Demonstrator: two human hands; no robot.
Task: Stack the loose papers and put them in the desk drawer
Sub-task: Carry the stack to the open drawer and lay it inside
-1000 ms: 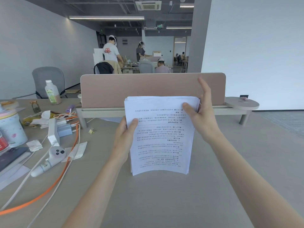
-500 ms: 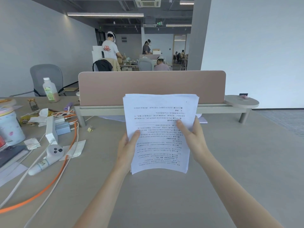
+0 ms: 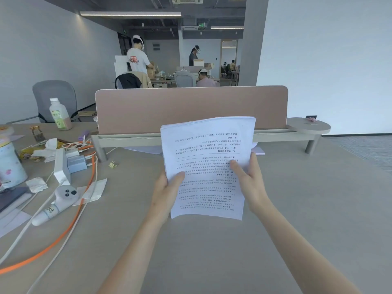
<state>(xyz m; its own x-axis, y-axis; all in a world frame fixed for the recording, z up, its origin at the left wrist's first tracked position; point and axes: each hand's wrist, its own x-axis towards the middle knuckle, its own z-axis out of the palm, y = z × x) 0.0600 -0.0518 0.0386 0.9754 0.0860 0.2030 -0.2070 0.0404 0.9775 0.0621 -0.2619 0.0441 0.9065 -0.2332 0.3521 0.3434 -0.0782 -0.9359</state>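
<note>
At 9 o'clock I see clutter on the desk (image 3: 212, 262): a cup (image 3: 9, 162), a bottle (image 3: 60, 114), a white controller (image 3: 56, 203) and an orange cable (image 3: 63, 236). At centre, my left hand (image 3: 167, 192) grips the papers (image 3: 209, 166) by their left edge, thumb on the printed face. The stack stands nearly upright above the desk, print upside down. My right hand (image 3: 249, 179) clamps the right edge. At 12 o'clock stands a pink divider (image 3: 191, 107).
</note>
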